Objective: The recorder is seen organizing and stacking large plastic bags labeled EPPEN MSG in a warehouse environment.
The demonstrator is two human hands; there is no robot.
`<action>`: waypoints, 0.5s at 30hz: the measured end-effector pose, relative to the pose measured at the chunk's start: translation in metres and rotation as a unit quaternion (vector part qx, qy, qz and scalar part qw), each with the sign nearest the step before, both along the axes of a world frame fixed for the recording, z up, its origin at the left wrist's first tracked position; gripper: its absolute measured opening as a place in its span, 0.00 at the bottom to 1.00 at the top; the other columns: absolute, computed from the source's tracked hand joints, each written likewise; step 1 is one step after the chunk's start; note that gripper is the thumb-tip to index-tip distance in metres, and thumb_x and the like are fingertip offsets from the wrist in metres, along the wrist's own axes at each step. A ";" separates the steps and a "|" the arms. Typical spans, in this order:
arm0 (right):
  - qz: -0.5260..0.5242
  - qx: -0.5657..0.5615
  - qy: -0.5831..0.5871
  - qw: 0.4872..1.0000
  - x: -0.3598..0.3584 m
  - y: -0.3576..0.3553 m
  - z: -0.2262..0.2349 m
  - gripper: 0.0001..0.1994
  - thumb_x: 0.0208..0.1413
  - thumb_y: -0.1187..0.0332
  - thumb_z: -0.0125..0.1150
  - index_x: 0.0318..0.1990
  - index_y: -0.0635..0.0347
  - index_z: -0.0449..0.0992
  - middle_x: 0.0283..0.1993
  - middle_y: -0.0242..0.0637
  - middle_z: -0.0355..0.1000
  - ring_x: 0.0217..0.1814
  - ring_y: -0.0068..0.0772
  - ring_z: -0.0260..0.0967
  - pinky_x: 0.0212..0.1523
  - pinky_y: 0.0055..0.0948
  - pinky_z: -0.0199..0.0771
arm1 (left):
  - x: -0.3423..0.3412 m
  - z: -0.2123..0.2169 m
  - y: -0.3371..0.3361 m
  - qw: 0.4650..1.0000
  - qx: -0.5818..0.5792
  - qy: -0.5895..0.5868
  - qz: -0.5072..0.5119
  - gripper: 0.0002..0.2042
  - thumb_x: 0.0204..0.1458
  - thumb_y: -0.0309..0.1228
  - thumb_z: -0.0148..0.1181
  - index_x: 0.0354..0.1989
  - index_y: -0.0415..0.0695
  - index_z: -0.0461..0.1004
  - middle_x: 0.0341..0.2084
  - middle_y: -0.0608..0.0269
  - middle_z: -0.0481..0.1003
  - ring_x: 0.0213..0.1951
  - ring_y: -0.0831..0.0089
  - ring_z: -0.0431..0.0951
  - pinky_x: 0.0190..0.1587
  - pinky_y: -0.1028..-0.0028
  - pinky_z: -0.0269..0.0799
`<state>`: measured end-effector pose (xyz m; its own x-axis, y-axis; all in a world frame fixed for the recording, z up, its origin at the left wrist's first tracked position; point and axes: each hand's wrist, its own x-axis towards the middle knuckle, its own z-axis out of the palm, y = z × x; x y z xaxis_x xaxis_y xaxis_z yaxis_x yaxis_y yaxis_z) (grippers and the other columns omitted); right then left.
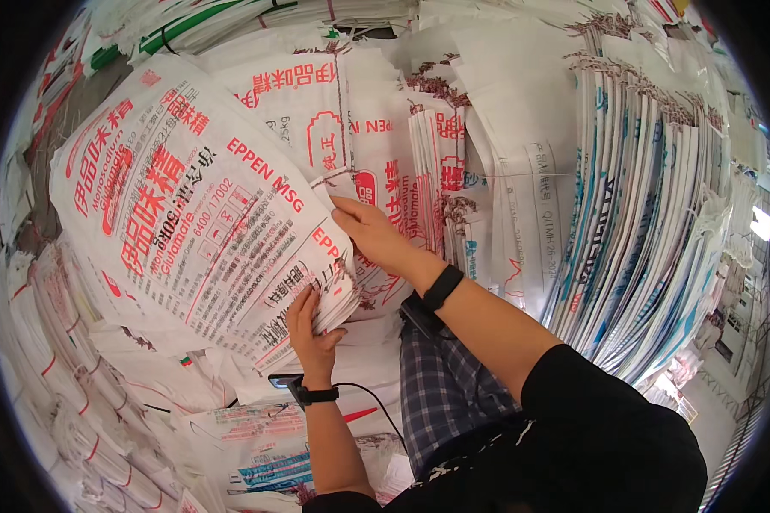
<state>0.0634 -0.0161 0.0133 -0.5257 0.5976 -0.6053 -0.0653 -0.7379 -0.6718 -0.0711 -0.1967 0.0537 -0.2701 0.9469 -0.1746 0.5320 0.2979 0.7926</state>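
Far left of your plaid trouser leg (449,376), strapped white bundles (77,368). Ahead-left of it, a sheaf of red-printed woven sacks (180,222): left hand (311,333) curled round the fanned corner, right hand (376,238) pinching the edge. Right, stacked blue-printed sacks (629,222). Seemingly part-way: sheaf gripped, layers uneven yet.

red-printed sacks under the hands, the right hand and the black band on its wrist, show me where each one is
Red-printed sacks (198,224): head view, on the top sack's printed face.
Right hand (375,238): head view, on the back of the hand.
Black band (442,287): head view, on the strap.
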 end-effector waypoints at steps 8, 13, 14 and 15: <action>-0.032 0.037 -0.045 0.998 0.001 -0.003 -0.012 0.16 0.65 0.69 0.50 0.56 0.67 0.71 0.52 0.35 0.72 0.54 0.20 0.67 0.54 0.23 0.68 | 0.002 -0.008 -0.001 0.997 0.011 0.062 -0.036 0.24 0.44 0.26 0.64 0.54 0.38 0.72 0.52 0.53 0.73 0.53 0.54 0.72 0.55 0.63 0.68; 0.021 0.221 -0.145 0.964 0.000 0.004 -0.007 0.11 0.59 0.72 0.56 0.48 0.63 0.73 0.64 0.44 0.62 0.59 0.34 0.67 0.59 0.31 0.67 | -0.014 -0.024 -0.030 0.996 -0.009 0.057 0.062 0.18 0.52 0.24 0.60 0.53 0.37 0.73 0.48 0.50 0.76 0.46 0.55 0.76 0.51 0.67 0.70; 0.022 0.221 -0.144 0.964 0.001 0.005 -0.010 0.11 0.59 0.72 0.56 0.48 0.63 0.73 0.64 0.44 0.62 0.59 0.34 0.67 0.59 0.31 0.67 | -0.021 -0.026 -0.040 0.983 -0.018 0.041 0.177 0.16 0.56 0.25 0.58 0.52 0.37 0.73 0.45 0.51 0.77 0.43 0.58 0.76 0.48 0.68 0.71; 0.025 0.216 -0.141 0.966 0.004 0.010 -0.015 0.11 0.57 0.72 0.58 0.46 0.62 0.73 0.65 0.46 0.61 0.61 0.40 0.65 0.60 0.34 0.67 | -0.026 -0.025 -0.041 0.957 -0.026 0.022 0.289 0.14 0.59 0.27 0.56 0.52 0.36 0.73 0.43 0.51 0.78 0.40 0.61 0.77 0.44 0.69 0.73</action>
<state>0.0676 -0.0065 -0.0021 -0.4109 0.8044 -0.4290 0.1942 -0.3826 -0.9033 -0.0972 -0.2379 0.0292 -0.7536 0.6283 -0.1931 0.3000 0.5902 0.7494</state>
